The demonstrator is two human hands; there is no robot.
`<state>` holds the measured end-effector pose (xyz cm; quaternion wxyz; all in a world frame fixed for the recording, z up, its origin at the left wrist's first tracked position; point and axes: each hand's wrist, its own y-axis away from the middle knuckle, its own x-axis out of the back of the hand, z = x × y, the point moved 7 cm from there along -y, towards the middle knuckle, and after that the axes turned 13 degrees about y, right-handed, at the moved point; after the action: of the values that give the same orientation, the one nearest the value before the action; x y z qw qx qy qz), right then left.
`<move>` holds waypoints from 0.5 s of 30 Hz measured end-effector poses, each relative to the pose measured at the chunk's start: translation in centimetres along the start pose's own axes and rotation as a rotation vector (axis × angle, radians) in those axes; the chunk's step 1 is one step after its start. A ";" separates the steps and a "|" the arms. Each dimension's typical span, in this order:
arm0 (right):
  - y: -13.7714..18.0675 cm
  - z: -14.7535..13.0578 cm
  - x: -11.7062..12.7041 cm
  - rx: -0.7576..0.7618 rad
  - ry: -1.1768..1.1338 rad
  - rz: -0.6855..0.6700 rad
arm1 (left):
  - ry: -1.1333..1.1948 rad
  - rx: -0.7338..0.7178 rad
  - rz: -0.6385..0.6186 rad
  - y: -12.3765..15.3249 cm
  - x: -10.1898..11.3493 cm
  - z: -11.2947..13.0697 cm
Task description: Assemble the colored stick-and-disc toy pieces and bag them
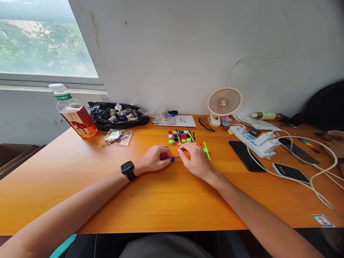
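Observation:
My left hand (156, 158), with a black watch on the wrist, pinches a thin blue arrow-shaped plastic piece (176, 157) just above the table. A small blue round part (172, 160) sits at the arrow's middle. Close by on the right, my right hand (195, 160) is curled with thumb and fingertips drawn together; whatever lies between them is hidden. Past its knuckles lies a bright green arrow with a round hub (206, 150), beside a red one. Just beyond my hands are rows of coloured discs (170, 136) and several more arrows (178, 137).
A bottle of amber drink (77, 120) stands at left, near a clear bag of parts (116, 137) and a black plastic bag (100, 116). A fan (224, 104) stands behind. Rightward lie a power strip (251, 142), phones (290, 172) and looping cables. Another person's hand (334, 138) shows at far right.

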<state>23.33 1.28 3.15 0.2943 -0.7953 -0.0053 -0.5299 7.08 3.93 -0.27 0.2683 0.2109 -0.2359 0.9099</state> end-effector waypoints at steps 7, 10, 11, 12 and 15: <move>-0.1 -0.2 0.2 0.011 -0.021 0.003 | 0.063 0.012 0.005 0.0 -0.1 -0.4; 0.0 -0.3 0.0 0.022 -0.023 -0.010 | 0.087 0.035 0.002 -0.1 -0.2 -0.7; 0.0 -0.3 0.0 0.022 -0.025 -0.014 | 0.089 0.039 0.000 -0.1 -0.2 -0.8; 0.0 -0.3 0.0 0.020 -0.029 -0.016 | 0.094 0.042 -0.002 -0.1 -0.2 -0.8; 0.0 -0.1 0.1 0.006 -0.033 -0.016 | 0.133 0.049 -0.011 -0.2 -0.2 -0.9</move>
<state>23.25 1.17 3.24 0.2924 -0.8030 -0.0184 -0.5191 7.10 4.50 -1.03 0.2830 0.1579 -0.1943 0.9259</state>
